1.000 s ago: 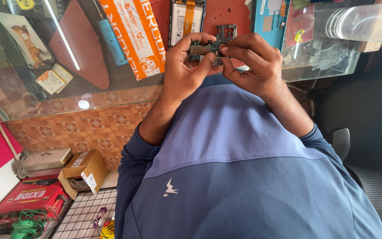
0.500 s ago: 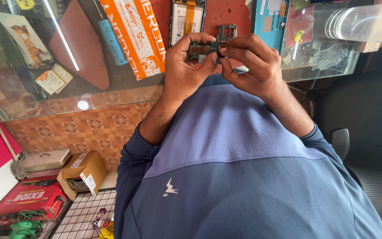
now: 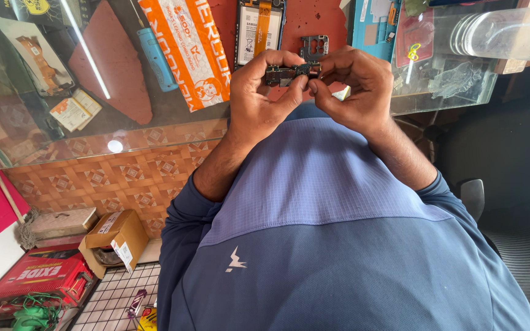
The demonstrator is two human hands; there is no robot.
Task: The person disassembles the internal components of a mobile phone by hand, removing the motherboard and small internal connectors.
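While held above the near edge of the glass counter point(image 3: 154, 119): small green circuit board point(image 3: 291, 73), pinched at its left end by left hand point(image 3: 259, 98), at its right end by right hand point(image 3: 354, 89). Beyond board, on counter: opened phone point(image 3: 259, 27), dark metal frame piece point(image 3: 314, 46). Left of phone: blue screwdriver point(image 3: 154, 55).

Location: a phone repair shop — I sit at a glass counter point(image 3: 154, 116) bearing an opened phone point(image 3: 257, 27), a blue screwdriver point(image 3: 154, 58) and loose metal frames point(image 3: 314, 46). Below — cardboard box point(image 3: 115, 236), red battery carton point(image 3: 35, 276) on the floor.
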